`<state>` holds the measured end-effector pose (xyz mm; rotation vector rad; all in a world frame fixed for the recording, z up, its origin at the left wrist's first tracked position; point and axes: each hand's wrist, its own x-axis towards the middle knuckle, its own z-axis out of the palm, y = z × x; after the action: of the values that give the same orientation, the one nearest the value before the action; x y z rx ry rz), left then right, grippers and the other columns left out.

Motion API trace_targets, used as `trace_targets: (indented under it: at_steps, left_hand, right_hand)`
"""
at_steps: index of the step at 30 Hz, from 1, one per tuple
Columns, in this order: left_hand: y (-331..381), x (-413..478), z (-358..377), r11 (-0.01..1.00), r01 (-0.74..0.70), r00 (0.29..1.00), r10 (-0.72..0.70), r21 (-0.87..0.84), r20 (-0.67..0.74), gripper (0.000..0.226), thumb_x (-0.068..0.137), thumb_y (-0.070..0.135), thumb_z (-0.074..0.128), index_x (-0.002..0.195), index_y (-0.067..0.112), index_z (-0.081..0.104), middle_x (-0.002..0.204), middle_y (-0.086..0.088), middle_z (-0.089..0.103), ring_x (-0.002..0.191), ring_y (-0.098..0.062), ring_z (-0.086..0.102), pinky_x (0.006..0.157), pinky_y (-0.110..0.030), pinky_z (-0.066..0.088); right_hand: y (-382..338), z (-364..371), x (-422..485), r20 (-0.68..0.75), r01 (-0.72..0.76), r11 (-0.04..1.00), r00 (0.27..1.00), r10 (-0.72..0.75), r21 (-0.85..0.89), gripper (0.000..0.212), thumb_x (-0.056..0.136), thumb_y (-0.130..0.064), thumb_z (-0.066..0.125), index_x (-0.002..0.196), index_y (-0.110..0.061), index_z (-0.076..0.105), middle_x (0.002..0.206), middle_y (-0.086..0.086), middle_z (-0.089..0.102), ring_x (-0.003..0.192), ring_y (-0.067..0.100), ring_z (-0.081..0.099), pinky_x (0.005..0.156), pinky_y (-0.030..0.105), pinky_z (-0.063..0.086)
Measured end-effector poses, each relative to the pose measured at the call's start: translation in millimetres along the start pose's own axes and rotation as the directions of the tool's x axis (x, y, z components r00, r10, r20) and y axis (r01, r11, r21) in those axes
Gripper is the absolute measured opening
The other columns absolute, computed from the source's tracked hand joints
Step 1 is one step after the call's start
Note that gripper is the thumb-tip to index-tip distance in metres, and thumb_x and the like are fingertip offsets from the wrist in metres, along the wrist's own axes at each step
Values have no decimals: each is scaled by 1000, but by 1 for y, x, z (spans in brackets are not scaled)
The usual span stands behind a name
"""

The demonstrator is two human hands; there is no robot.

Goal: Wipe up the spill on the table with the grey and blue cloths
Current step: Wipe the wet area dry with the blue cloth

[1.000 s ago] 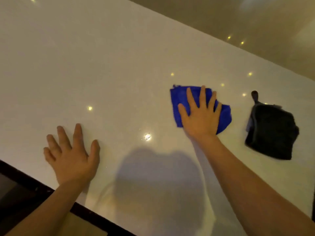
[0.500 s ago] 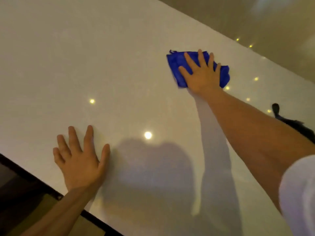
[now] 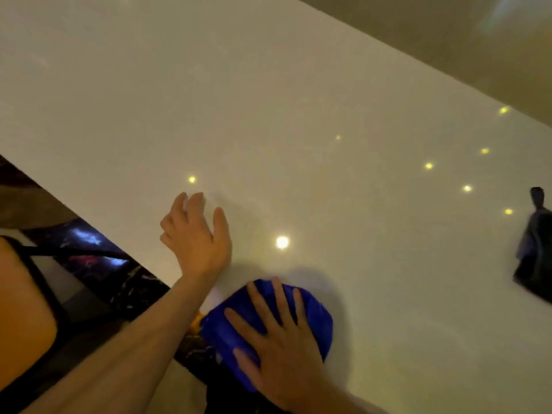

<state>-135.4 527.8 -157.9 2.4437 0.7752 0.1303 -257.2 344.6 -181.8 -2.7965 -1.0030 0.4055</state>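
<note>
Right hand (image 3: 283,351) flat, fingers spread, presses the crumpled blue cloth (image 3: 313,321) at the glossy white table (image 3: 298,100) edge; it could slip off. Left hand (image 3: 195,237) open, empty.

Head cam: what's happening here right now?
A person is wiping a white table with a blue cloth. The right hand lies flat on the cloth, fingers spread, at the table's near edge. The left hand is by the same edge, open, holding nothing. A grey cloth lies apart at the far right, untouched. No spill is clearly visible.
</note>
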Motion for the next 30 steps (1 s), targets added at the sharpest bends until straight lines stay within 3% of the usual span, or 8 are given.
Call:
trace_targets:
  at_steps: [3, 6, 10, 14, 20, 25, 27, 30]
  left_hand:
    - [-36, 49, -21, 951, -54, 997, 34, 304, 73, 76, 92, 65, 35, 154, 24, 22, 166, -13, 9, 148, -43, 9, 116, -60, 12]
    - [-70, 79, -30, 882, -55, 992, -3, 468, 123, 95, 81, 86, 15, 158, 32, 0, 168, -9, -7, 151, -42, -11, 119, -59, -7]
    - [-78, 85, -22, 886, -106, 991, 56, 451, 124, 94, 80, 88, 11, 157, 36, -4, 168, -7, -7, 151, -41, -11, 120, -59, -6]
    - [-82, 90, -22, 898, -109, 992, 68, 425, 111, 94, 80, 88, 12, 157, 35, 1, 168, -9, -4, 151, -43, -9, 119, -61, -6]
    - [-74, 89, -30, 893, -126, 983, 51, 432, 179, 93, 82, 84, 6, 158, 31, -1, 167, -12, -8, 150, -45, -13, 118, -62, -6]
    - [-76, 87, -36, 899, -148, 977, 68, 413, 203, 83, 88, 76, 2, 157, 31, -10, 166, -10, -17, 149, -44, -16, 118, -63, -4]
    - [-77, 87, -36, 899, -149, 980, 79, 412, 183, 80, 90, 73, 1, 157, 31, -10, 166, -10, -17, 149, -44, -17, 119, -62, -6]
    - [-80, 88, -33, 906, -144, 983, 83, 398, 165, 77, 92, 69, 1, 158, 30, -6, 167, -11, -13, 149, -46, -16, 118, -62, -8]
  right_hand:
    - [33, -17, 18, 6, 125, 991, 992, -126, 46, 62, 95, -68, 39, 153, -50, 30, 169, -1, 23, 155, 40, 10, 118, 65, 14]
    - [106, -49, 83, -66, -163, 986, 984, 165, 28, 63, 93, -70, 34, 153, -50, 31, 170, 0, 20, 155, 40, 11, 118, 67, 19]
    - [195, -95, 190, -51, -652, 752, 751, 658, 97, 69, 95, -74, 22, 158, -49, 7, 172, 2, -2, 155, 41, -6, 121, 67, 2]
    - [151, -94, 229, -102, -781, 597, 589, 802, 183, 66, 98, -67, 18, 159, -45, 5, 172, 9, -1, 155, 44, -6, 121, 67, 2]
    - [-96, -4, 113, -99, -400, 908, 906, 413, 122, 62, 98, -66, 31, 156, -48, 21, 169, 5, 20, 154, 43, 12, 118, 67, 15]
    - [-5, -35, 123, -61, -265, 964, 962, 265, 3, 61, 97, -71, 28, 155, -52, 20, 170, 0, 19, 156, 38, 10, 120, 66, 19]
    - [70, -61, 154, -116, -525, 851, 844, 523, 24, 62, 98, -68, 29, 157, -50, 16, 172, 1, 10, 156, 39, 4, 122, 63, 13]
    - [137, -92, 201, -80, -823, 545, 539, 838, 163, 65, 100, -66, 23, 159, -45, 7, 172, 5, 2, 155, 40, -2, 122, 64, 5]
